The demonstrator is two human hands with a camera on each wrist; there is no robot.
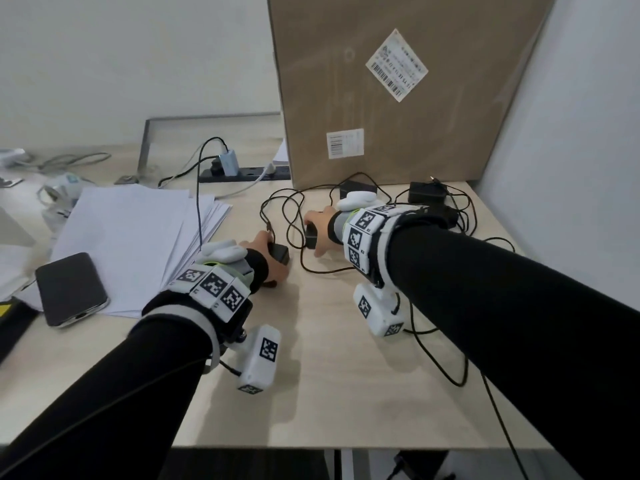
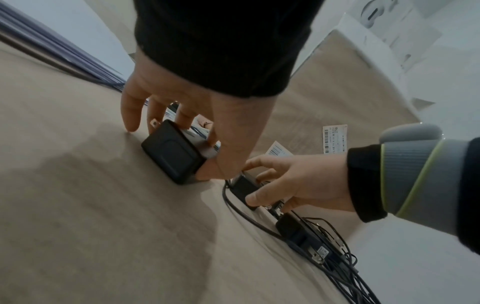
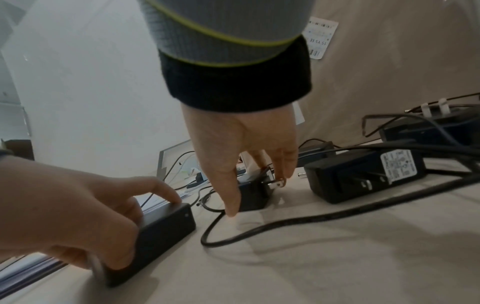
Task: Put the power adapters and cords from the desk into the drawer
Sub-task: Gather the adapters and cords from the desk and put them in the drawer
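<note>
Matt black plastic adapter (image 2: 172, 151), wood-grain desk (image 1: 329, 393)

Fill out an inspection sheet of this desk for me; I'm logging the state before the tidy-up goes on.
Surface: light wood desk.
Job's things: black adapters; one under the left hand, one under the right hand, two by the box. Drawer: nothing seen.
Clutter: paper stack, phone.
Grippers: each hand grips its adapter on the desk.
Cables: black cords tangled at right.
Surroundings: power strip, white walls.
</note>
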